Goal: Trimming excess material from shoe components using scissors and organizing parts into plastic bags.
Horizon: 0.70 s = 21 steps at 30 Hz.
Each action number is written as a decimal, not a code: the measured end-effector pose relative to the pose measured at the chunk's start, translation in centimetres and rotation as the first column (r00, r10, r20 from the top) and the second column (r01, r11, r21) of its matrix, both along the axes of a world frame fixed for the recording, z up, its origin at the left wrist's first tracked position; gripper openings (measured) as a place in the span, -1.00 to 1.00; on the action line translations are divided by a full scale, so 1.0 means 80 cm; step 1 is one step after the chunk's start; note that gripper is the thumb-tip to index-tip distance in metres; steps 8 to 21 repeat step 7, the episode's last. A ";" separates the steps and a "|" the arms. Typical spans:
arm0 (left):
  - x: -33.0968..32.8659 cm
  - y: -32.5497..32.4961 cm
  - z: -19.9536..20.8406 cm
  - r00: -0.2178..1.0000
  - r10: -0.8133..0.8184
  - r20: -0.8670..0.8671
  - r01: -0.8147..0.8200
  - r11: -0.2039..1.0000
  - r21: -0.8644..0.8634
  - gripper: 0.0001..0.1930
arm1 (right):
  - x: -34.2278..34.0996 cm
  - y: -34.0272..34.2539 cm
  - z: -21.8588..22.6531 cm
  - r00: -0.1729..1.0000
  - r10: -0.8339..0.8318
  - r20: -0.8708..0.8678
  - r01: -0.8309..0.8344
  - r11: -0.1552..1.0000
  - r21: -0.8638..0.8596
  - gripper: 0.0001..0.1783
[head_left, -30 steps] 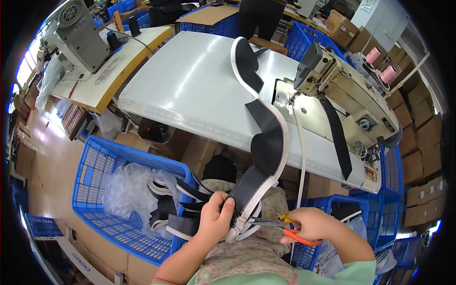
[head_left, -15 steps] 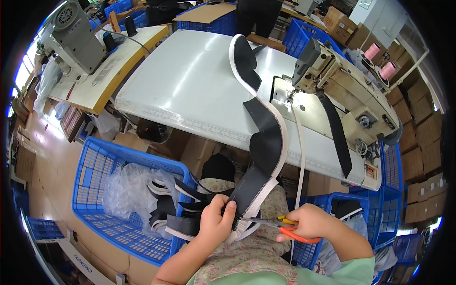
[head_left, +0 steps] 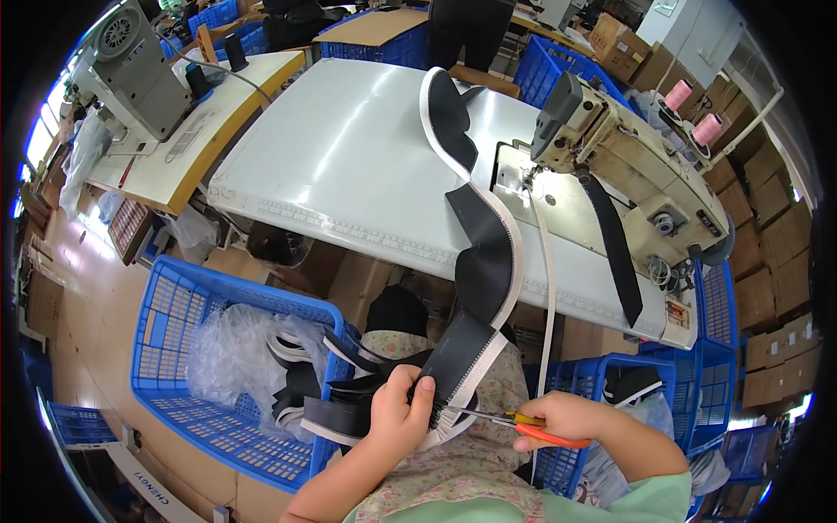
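My right hand (head_left: 562, 417) grips a pair of scissors (head_left: 553, 437) with orange and yellow handles. Their blades point left, at the white edging close to my left fingers; the tips are hard to make out. Between thumb and fingers, my left hand (head_left: 403, 411) pinches a black piece with pale edging (head_left: 466, 353), over my lap. It belongs to a chain of curved black pieces (head_left: 488, 277) that runs up over the table edge toward the sewing machine (head_left: 623, 157). More black strips (head_left: 336, 417) hang beside my left hand.
A blue basket (head_left: 161, 370) with clear plastic and black pieces stands at left. Another blue basket (head_left: 602, 370) is on the right, under the white table (head_left: 331, 148). A narrow white tape (head_left: 551, 296) hangs from the machine, and a black strip (head_left: 615, 253) hangs over its bed.
The scissor handles have come closer together as my right fingers closed. My left hand keeps its pinch, almost in place. The whole view has shifted slightly.
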State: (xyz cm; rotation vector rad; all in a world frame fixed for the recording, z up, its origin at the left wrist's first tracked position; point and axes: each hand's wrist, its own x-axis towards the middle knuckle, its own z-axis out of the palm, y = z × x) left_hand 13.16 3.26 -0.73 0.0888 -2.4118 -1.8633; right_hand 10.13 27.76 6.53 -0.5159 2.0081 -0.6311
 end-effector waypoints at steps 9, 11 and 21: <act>0.001 -0.001 -0.002 1.000 0.002 0.014 -0.002 1.000 0.010 -0.79 | -0.003 -0.003 0.008 0.997 -0.061 0.039 0.054 0.987 0.154 -0.39; 0.001 -0.001 -0.002 1.000 0.002 0.014 -0.002 1.000 0.010 -0.79 | -0.003 -0.003 0.008 0.997 -0.061 0.039 0.054 0.987 0.154 -0.39; 0.001 -0.001 -0.002 1.000 0.002 0.014 -0.002 1.000 0.010 -0.79 | -0.003 -0.003 0.008 0.997 -0.061 0.039 0.054 0.987 0.154 -0.39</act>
